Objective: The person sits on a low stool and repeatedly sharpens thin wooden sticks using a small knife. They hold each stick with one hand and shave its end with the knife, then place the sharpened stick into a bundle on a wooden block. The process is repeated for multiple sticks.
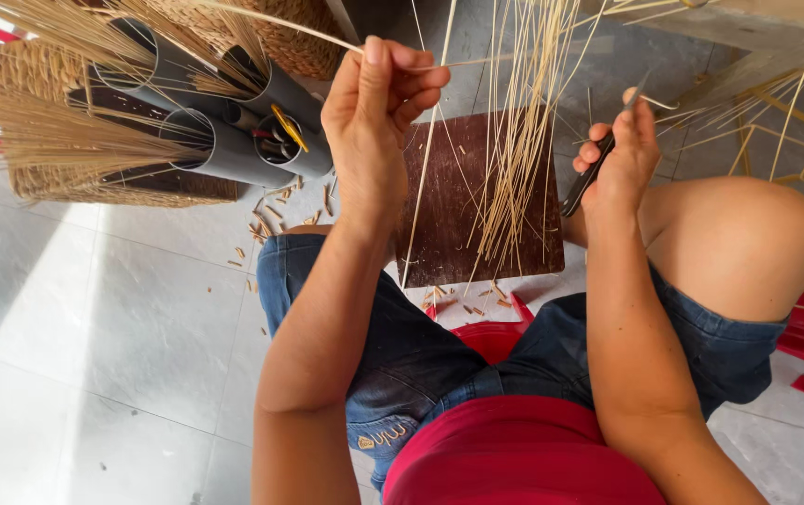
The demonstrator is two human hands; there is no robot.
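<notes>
**Thin reed strip pinched in the left hand, knife in the right**

We saw the left hand (376, 112) raised at the far centre, its fingers (418, 86) closed together on a thin reed strip (280, 23). The strip ran from the pinch away to the far left, and a further pale length showed on the right side of the fingers. The right hand (619, 154) sat to the right, well apart from the left, its fingers clamped around a dark-handled knife (589, 176) with the blade pointing far and right.

Between the two hands hung a loose bundle of pale strips (519, 140), falling over a dark brown board (477, 201) on the tiled floor (93, 318). Short cut-offs (271, 220) lay scattered on the floor by the board. On the far left, grey tubes (220, 150) holding more strips lay in a woven basket (65, 182). We noted the person's denim shorts (402, 346) near the bottom.
</notes>
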